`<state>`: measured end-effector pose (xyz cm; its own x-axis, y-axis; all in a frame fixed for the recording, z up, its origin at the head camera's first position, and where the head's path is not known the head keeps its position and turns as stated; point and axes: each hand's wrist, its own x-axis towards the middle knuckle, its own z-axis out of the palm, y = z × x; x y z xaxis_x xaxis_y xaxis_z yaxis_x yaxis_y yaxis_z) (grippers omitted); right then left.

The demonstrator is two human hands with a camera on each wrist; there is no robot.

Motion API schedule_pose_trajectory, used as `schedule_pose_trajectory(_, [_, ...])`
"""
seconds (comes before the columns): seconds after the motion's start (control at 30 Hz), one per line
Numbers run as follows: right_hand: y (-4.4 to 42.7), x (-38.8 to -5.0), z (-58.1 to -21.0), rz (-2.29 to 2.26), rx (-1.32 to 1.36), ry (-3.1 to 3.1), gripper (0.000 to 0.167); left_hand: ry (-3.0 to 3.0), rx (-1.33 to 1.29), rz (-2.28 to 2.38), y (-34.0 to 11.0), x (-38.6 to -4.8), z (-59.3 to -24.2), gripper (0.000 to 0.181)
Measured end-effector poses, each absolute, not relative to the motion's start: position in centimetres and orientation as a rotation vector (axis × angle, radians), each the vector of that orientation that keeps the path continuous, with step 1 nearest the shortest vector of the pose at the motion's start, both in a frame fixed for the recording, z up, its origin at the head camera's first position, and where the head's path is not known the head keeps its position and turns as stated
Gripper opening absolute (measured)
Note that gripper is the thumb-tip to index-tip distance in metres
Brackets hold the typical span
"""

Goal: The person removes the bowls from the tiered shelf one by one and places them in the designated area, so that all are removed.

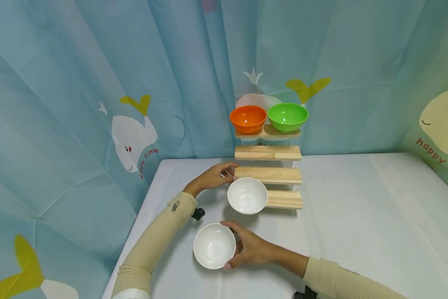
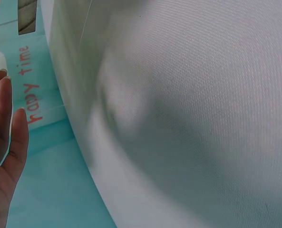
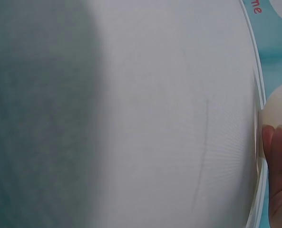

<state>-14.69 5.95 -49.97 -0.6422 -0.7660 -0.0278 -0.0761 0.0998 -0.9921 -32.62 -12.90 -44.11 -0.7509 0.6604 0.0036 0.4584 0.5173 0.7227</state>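
My right hand [image 1: 251, 247] grips a white bowl [image 1: 213, 246] by its right side, thumb near the front rim and index finger near the back rim. In the right wrist view, fingers [image 3: 277, 156] lie against the side of that bowl [image 3: 279, 107]. A second white bowl [image 1: 247, 196] is at the left part of the lowest shelf [image 1: 285, 199] of a wooden stepped rack. Beside the rack's left end, my left hand [image 1: 214, 176] has its fingertips by the third shelf [image 1: 268, 175] and its thumb near this bowl's rim. Its fingers [image 2: 18, 137] look loosely extended in the left wrist view.
On the top shelf [image 1: 270, 132] stand an orange bowl [image 1: 248, 119] and a green bowl [image 1: 288, 117]. The second shelf [image 1: 267, 152] is bare wood. A white cloth covers the table [image 1: 351, 224], with a blue printed curtain [image 1: 194, 83] behind and at the left.
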Motion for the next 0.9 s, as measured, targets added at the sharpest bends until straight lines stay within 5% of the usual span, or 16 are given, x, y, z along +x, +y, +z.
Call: schedule_pose_trajectory(0.9, [8.4,-14.4,-49.3,-1.58,-0.79,1.79,0.105,2.484,0.946,1.079,-12.9,-32.7,-44.3,0.05])
